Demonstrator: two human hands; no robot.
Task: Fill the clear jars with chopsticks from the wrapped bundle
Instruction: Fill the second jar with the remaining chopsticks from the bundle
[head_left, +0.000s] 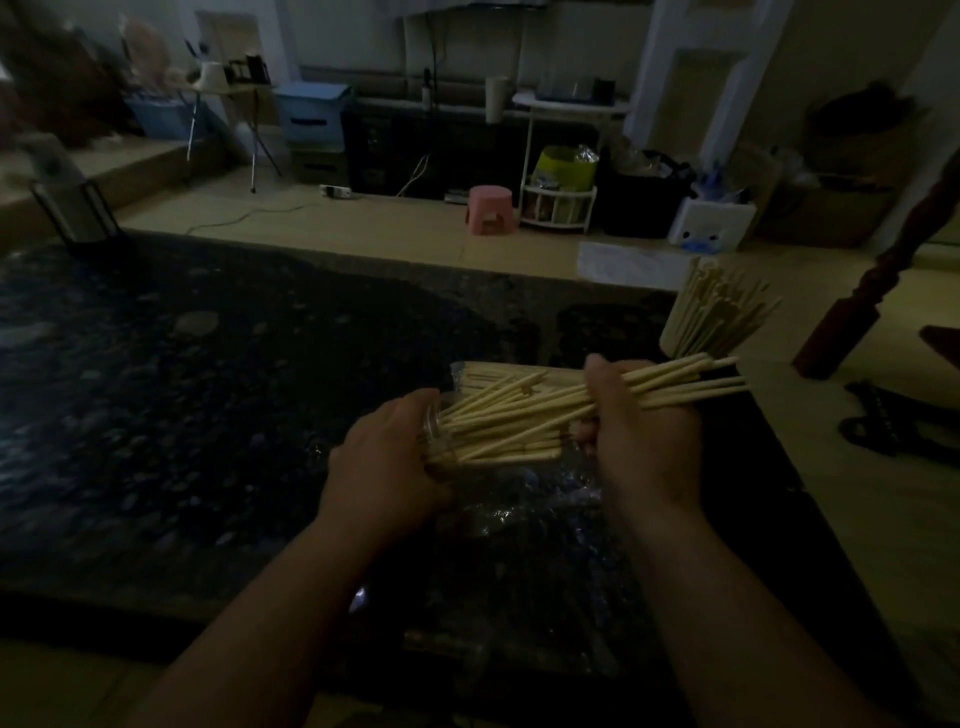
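Note:
My left hand grips a clear jar tipped on its side, mouth to the right. A handful of pale chopsticks pokes into the jar's mouth. My right hand grips the other end of that handful, whose tips stick out to the right. Behind the hands lies the wrapped bundle of chopsticks in clear film. A second jar at the right stands upright, full of chopsticks.
The dark patterned table spreads left and towards me, with crumpled clear film under my hands. A dark wooden post stands at the right edge. On the floor beyond are a pink stool and a white rack.

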